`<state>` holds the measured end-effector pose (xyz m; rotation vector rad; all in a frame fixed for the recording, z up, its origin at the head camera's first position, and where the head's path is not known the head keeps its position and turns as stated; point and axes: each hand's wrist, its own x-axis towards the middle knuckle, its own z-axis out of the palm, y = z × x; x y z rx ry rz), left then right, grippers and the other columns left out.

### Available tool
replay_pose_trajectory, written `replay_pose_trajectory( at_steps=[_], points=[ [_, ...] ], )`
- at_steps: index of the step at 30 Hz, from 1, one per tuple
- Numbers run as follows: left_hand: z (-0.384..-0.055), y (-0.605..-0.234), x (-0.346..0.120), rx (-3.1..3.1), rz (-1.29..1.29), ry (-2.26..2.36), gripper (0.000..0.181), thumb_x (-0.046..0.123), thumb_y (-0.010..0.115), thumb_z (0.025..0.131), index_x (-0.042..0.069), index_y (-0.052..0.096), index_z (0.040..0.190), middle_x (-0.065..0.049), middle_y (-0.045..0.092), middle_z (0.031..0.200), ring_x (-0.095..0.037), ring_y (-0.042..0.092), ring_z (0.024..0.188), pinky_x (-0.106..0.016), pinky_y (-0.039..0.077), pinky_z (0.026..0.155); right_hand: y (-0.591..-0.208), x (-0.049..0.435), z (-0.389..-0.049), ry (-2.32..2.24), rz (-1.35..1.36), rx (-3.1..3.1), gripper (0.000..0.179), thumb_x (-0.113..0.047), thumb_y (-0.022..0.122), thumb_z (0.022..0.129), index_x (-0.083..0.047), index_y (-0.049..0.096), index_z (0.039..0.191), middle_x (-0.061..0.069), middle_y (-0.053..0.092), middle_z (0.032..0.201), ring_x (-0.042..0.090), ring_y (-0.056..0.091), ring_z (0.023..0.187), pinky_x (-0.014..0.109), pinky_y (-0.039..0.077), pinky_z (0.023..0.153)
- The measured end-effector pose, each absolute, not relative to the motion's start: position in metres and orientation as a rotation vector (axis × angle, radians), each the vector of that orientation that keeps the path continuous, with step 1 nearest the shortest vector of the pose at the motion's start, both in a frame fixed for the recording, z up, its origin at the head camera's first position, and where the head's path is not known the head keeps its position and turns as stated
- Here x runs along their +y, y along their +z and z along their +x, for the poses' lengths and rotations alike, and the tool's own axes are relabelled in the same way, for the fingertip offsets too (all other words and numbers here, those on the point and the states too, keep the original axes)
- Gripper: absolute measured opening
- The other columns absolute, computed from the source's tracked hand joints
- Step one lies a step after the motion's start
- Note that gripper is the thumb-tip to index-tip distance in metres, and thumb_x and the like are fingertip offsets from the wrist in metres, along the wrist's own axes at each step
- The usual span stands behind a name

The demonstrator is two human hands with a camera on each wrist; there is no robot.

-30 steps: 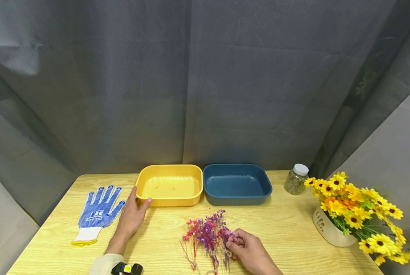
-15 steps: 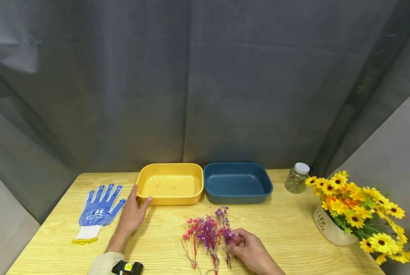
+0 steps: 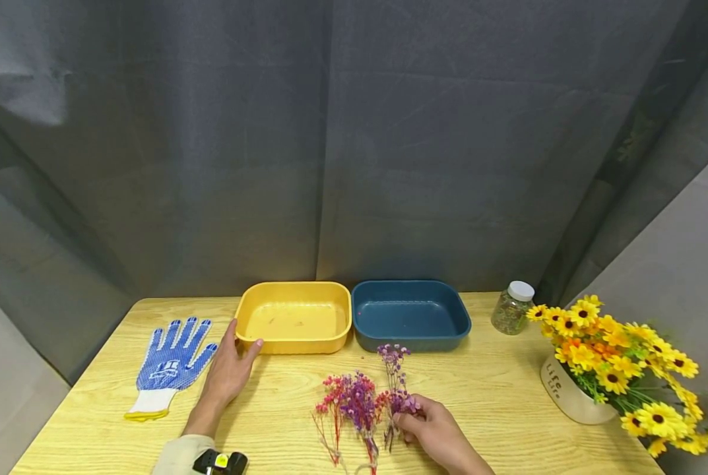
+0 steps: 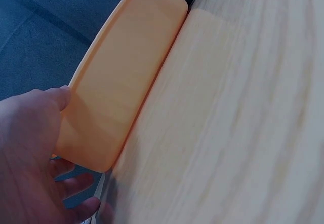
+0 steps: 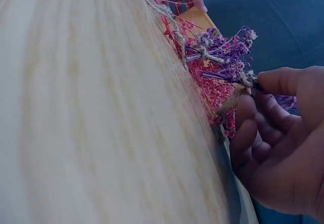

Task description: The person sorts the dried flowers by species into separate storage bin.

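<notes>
In the head view my right hand (image 3: 433, 432) pinches a small tied bunch of purple dried flowers (image 3: 394, 356) between thumb and fingertips. The blossoms point away from me, toward the blue bin. Left of it lie other tied bunches, red dried flowers (image 3: 332, 392) and purple-pink ones (image 3: 359, 402), on the table. My left hand (image 3: 229, 376) holds the front left corner of a yellow bin (image 3: 297, 347). In the left wrist view, the thumb rests at that bin's rim (image 4: 109, 39) and the other fingers lie around its end. The right wrist view shows twine (image 5: 248, 78) beside the right thumb.
A dark blue bin (image 3: 410, 344) stands against the yellow one. At the left lies a blue and white work glove (image 3: 166, 373). A lidded jar (image 3: 511, 313) and a tipped pot (image 3: 576, 396) of yellow flowers (image 3: 615, 356) stand at the right. A grey curtain (image 3: 330, 165) hangs behind the table.
My right hand has drawn the purple bunch away from the others, slightly to the right, and its blossoms now stand apart, farther forward. The left hand stays on the yellow bin.
</notes>
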<state>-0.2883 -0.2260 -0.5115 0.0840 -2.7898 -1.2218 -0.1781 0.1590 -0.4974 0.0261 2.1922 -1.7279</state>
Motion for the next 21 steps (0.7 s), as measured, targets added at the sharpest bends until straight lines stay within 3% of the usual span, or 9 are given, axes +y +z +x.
replay_pose_trajectory(
  at_steps=[4, 11, 21],
  points=[
    [-0.289, -0.512, -0.226, -2.790, 0.087, -1.223, 0.091, 0.062, 0.043, 0.095, 0.012, -0.002, 0.157, -0.023, 0.016, 0.160, -0.040, 0.024, 0.145, -0.055, 0.020, 0.118, -0.495, 0.159, -0.179, -1.815, 0.020, 2.131, 0.016, -0.018, 0.062, 0.093, -0.006, 0.052, 0.091, 0.002, 0.055, 0.072, 0.017, 0.055, 0.068, 0.034, 0.053, 0.066],
    [-0.290, -0.512, -0.227, -2.777, 0.076, -1.229, 0.091, 0.062, 0.044, 0.094, 0.013, 0.000, 0.157, -0.021, 0.017, 0.160, -0.039, 0.025, 0.145, -0.055, 0.021, 0.118, -0.487, 0.160, -0.181, -1.946, -0.017, 2.014, 0.030, -0.022, 0.066, 0.091, -0.002, 0.051, 0.109, -0.001, 0.056, 0.080, 0.014, 0.044, 0.067, 0.027, 0.040, 0.061],
    [-0.287, -0.509, -0.224, -2.736, 0.093, -1.260, 0.091, 0.059, 0.048, 0.095, 0.009, 0.003, 0.156, -0.023, 0.023, 0.157, -0.040, 0.030, 0.142, -0.055, 0.022, 0.117, -0.475, 0.155, -0.193, -1.959, 0.021, 2.078, 0.037, -0.024, 0.069, 0.090, -0.001, 0.053, 0.114, -0.001, 0.062, 0.090, 0.014, 0.054, 0.079, 0.031, 0.048, 0.071]
  ],
)
